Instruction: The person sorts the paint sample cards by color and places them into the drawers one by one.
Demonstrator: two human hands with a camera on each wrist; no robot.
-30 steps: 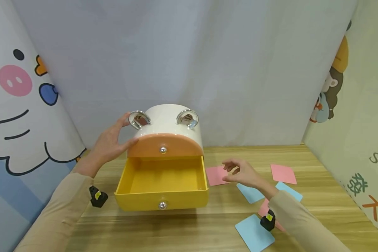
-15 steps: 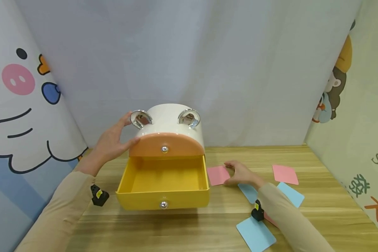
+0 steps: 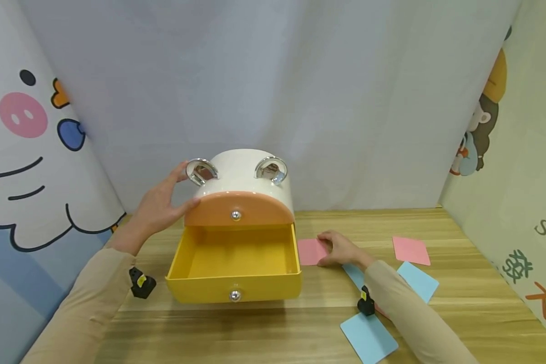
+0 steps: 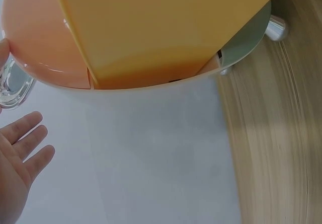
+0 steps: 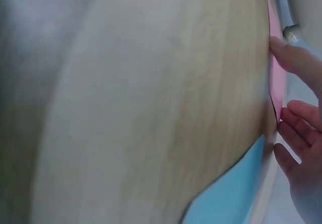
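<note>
The right hand (image 3: 343,251) pinches the pink card (image 3: 309,252), which overtight fingers could buckle; the left hand (image 3: 158,206), fingers extended, touches the drawer box (image 3: 241,174).

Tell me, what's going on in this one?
A person's right hand holds a pink card by opposite edges, beside a white box; whether it is lifted is hard to tell. The left hand touches the box, its thumb at the orange front. The yellow drawer below is pulled out. Blue cards and another pink card lie on the table.
</note>
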